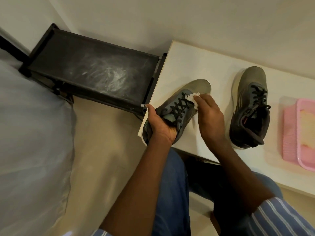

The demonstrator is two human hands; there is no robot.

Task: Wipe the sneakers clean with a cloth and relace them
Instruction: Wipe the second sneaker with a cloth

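Observation:
Two grey sneakers with black laces are on a white table (196,68). The left sneaker (196,87) lies at the table's left front corner, its heel over the edge. My left hand (162,123) grips it at the heel and collar. My right hand (209,114) presses a small white cloth (243,97) against the sneaker's tongue and upper laces. The right sneaker (250,106) stands upright farther right, laced, with neither hand on it.
A pink plastic tray (300,133) sits at the table's right edge. A dusty black rack (92,72) stands left of the table against the wall. A pale bed cover (30,133) fills the left side. My blue trousers are below.

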